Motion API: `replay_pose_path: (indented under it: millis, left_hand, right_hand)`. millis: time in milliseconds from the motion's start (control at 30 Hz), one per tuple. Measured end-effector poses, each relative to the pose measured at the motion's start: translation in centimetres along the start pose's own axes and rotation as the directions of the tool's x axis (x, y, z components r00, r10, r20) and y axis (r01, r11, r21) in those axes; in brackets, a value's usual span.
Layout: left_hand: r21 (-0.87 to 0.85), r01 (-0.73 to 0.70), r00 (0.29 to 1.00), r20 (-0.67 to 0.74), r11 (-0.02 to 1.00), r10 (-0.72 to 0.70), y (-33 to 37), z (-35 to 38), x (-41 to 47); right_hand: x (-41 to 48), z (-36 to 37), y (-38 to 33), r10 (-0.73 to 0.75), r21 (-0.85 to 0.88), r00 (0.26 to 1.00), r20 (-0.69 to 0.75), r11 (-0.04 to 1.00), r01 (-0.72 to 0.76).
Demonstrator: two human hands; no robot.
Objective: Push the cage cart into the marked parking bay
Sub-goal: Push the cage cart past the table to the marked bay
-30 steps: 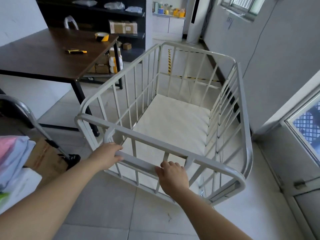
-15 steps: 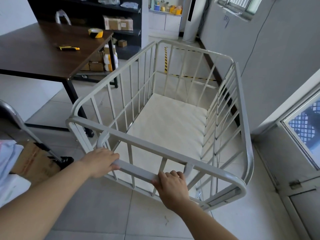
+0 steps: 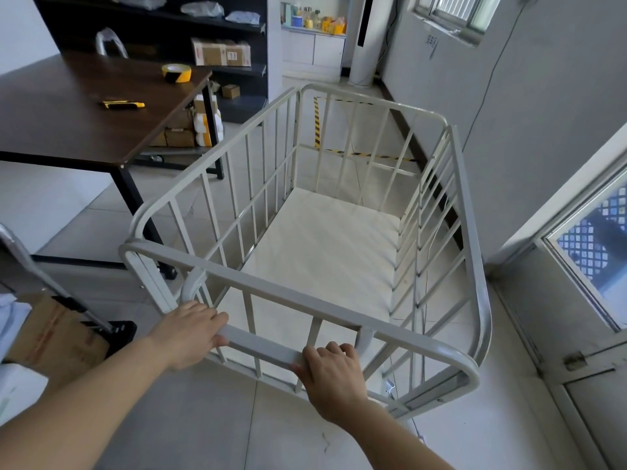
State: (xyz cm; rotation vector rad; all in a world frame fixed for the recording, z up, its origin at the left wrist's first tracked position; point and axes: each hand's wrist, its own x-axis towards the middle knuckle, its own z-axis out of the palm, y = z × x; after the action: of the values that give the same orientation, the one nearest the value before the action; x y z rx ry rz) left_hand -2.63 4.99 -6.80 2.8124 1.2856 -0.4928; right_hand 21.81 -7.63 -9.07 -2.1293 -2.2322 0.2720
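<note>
A pale grey cage cart (image 3: 471, 252) with barred sides and an empty white floor fills the middle of the view. My left hand (image 3: 190, 330) grips the left end of its flat push handle (image 3: 264, 347). My right hand (image 3: 334, 378) grips the same bar further right, fingers curled over its top. Beyond the cart's far end, black-and-yellow striped tape (image 3: 317, 123) marks a bay on the floor along the right wall; the cart's bars partly hide it.
A dark wooden table (image 3: 78, 117) with a tape roll (image 3: 176, 72) and a yellow knife (image 3: 122, 104) stands left. Black shelving (image 3: 152, 32) with boxes is behind it. A hand truck (image 3: 30, 266) with cardboard sits lower left. A grey wall and a door (image 3: 583, 300) run along the right.
The cart has rolled forward toward the striped tape, and the table has slid back to the left in view. Both hands keep their hold on the handle.
</note>
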Motion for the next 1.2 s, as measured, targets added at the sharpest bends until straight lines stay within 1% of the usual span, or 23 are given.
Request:
replay_pose_path:
  millis: [100,233,300,467,633,733,900,1000,1200]
  left_hand:
    - [-0.008,0.000,1.000,-0.023,1.000,0.000,-0.2,0.2,0.2]
    - [-0.010,-0.002,0.999,-0.046,1.000,0.002,-0.6,0.6,0.6]
    - [-0.015,-0.005,0.998,-0.056,1.000,0.004,-0.7,0.5,1.0]
    - [-0.010,-0.007,0.998,-0.063,1.000,0.007,-0.3,-0.1,2.7]
    - [-0.031,-0.027,0.992,-0.127,0.999,0.023,1.5,-1.0,5.2]
    - [-0.014,-0.025,0.989,-0.149,1.000,0.023,2.1,-1.5,6.4]
    - [-0.011,-0.059,0.979,-0.196,0.998,0.056,1.4,-1.9,7.2]
    - [0.039,-0.085,0.964,-0.249,0.996,0.092,0.7,-1.0,7.8]
    - [0.048,-0.082,0.957,-0.275,0.996,0.092,-0.2,-0.7,9.2]
  right_hand:
    - [0.2,-0.2,0.0,-0.004,0.010,1.000,0.016,1.000,0.004]
    - [0.8,-0.7,0.1,-0.076,0.007,0.997,-0.019,0.997,0.076]
    - [1.2,-0.7,0.3,-0.090,0.007,0.996,-0.027,0.996,0.090]
    - [2.3,-1.2,1.8,-0.083,0.034,0.996,-0.012,0.996,0.083]
    - [3.3,-2.3,4.8,-0.058,0.054,0.998,0.021,0.997,0.057]
    - [3.9,-2.8,6.1,-0.058,0.037,0.998,0.012,0.998,0.058]
    - [4.8,-2.9,6.4,-0.083,0.029,0.997,0.002,0.996,0.083]
    - [5.2,-3.0,6.7,-0.091,0.023,0.996,0.011,0.996,0.090]
    - [6.6,-3.2,6.9,-0.102,0.023,0.995,-0.001,0.995,0.102]
